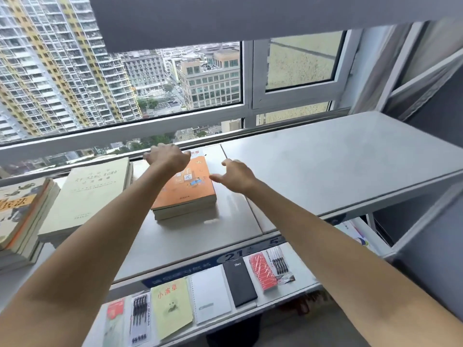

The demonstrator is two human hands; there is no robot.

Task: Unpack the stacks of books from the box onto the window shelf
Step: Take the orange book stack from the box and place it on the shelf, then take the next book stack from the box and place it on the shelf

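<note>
A small stack of books with an orange cover on top [190, 194] lies on the grey window shelf [325, 166], near the window frame. My left hand [167, 156] rests over the far left corner of that stack, fingers curled down at its back edge. Just right of the stack hovers my right hand [235, 175], fingers spread, thumb close to the orange cover's right edge, holding nothing. Two more stacks stand further left: one topped by a cream book [92, 194], one by an illustrated cover [20, 209]. The box is out of view.
The shelf's right half runs bare up to a grey post [426, 214]. Below the front edge, a lower shelf [300, 284] holds notebooks, pen packs, a yellow booklet [172, 306] and a black diary [239, 283]. The window frame runs along the back.
</note>
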